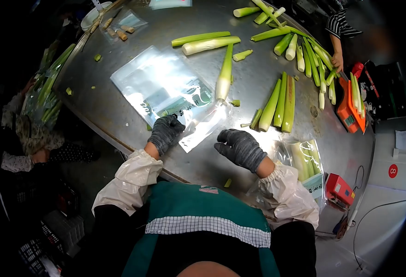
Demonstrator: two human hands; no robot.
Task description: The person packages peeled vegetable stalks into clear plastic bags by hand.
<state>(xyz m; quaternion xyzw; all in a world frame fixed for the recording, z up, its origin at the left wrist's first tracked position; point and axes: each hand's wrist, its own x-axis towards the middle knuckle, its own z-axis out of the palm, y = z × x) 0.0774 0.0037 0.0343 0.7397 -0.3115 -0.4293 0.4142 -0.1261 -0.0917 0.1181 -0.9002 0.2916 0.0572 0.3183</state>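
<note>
My left hand [166,132], in a grey knit glove, is closed at the edge of a clear plastic bag [206,128], fingers curled on its near left side. Beneath and behind that hand lies a stack of clear printed bags [159,83]. My right hand [240,148], gloved alike, hovers to the right of the bag with bent fingers apart and nothing visible in them. Just beyond the bag lies a green-and-white stalk [224,78], like a water bamboo shoot. Several green stalks [279,106] lie beyond my right hand. A filled bag of stalks [306,161] rests by my right forearm.
More stalks [304,55] are heaped at the far right, near another person's hand [337,62]. An orange scale [350,108] bears stalks on the right edge. A red device [340,189] stands at the near right. Short brown pieces [121,34] lie at the far left of the metal table [133,23].
</note>
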